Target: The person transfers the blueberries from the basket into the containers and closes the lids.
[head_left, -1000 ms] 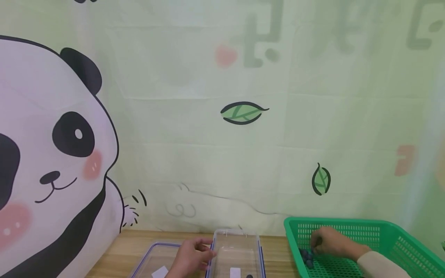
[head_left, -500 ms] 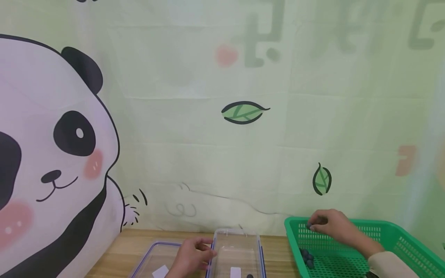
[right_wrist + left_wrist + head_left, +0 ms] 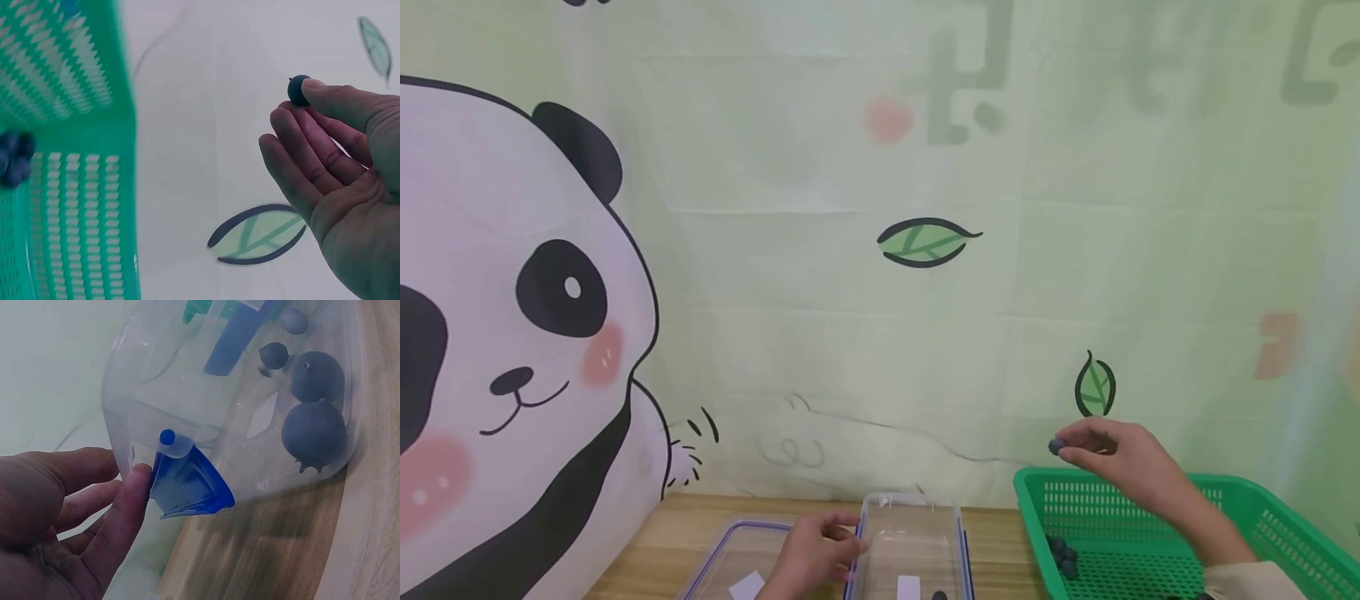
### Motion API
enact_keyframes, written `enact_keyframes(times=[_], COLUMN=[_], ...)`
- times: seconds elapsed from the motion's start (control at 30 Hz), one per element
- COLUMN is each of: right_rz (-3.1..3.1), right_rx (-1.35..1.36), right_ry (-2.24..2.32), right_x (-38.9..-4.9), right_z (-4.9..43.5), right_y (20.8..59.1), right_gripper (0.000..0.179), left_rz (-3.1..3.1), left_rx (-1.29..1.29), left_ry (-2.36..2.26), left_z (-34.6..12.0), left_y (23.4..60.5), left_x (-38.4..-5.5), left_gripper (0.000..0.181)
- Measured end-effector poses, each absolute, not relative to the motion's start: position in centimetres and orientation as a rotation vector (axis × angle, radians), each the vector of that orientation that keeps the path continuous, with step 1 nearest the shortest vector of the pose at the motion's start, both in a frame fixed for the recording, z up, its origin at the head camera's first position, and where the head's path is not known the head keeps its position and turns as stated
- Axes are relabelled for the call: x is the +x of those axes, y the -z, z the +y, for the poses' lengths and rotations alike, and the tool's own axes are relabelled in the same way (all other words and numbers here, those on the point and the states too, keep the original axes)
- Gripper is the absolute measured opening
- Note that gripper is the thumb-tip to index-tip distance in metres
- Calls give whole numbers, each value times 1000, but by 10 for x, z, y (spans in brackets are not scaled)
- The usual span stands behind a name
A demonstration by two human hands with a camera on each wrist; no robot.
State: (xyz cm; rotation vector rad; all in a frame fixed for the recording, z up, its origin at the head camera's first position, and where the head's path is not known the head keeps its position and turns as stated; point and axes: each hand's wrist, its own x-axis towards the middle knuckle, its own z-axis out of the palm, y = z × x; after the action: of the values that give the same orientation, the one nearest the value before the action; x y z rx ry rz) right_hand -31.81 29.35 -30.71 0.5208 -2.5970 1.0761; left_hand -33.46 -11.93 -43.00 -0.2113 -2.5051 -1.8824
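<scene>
Blueberry (image 3: 1056, 447): held in the air, seen in the head view just above the rear rim of the basket (image 3: 1033, 525), near its left corner. Of the hands, the right hand (image 3: 1131, 458) pinches it between thumb and forefinger; the right wrist view shows the remaining fingers extended. Inside the green, perforated basket, by its left wall, lies a small cluster of berries (image 3: 1063, 557). To the left of the basket, on the wooden desk (image 3: 1000, 554), stands a clear box (image 3: 910, 521); the left wrist view shows dark fruit (image 3: 314, 434) and a white label (image 3: 262, 415) in it. The left hand (image 3: 812, 552), farther left of the basket, is loosely spread, fingertips at the box's left edge beside a blue latch (image 3: 190, 481). Farthest left of the basket lies a clear, blue-edged piece (image 3: 752, 546) with a white square (image 3: 747, 586); whether it is a lid or another box cannot be told. Behind the basket hangs a pale green backdrop (image 3: 775, 250) printed with a panda (image 3: 467, 192).
</scene>
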Motion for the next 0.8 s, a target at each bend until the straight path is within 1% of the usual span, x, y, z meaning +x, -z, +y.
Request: enact_keyframes(times=[0.2, 0.5, 0.8], right_rz=[-2556, -2493, -2499], right_rx=[453, 396, 367], right_ry=[-1190, -1360, -1418], right_x=[-300, -280, -273], right_z=[279, 257, 240], right_y=[306, 312, 319], right_gripper=[35, 34, 30], left_rz=[-2499, -2490, -2489], left_rx=[-219, -247, -246], left_ry=[1895, 1901, 1902], left_z=[-119, -118, -118], left_y=[430, 430, 429], left_x=[-334, -332, -332], left_gripper=[34, 35, 35])
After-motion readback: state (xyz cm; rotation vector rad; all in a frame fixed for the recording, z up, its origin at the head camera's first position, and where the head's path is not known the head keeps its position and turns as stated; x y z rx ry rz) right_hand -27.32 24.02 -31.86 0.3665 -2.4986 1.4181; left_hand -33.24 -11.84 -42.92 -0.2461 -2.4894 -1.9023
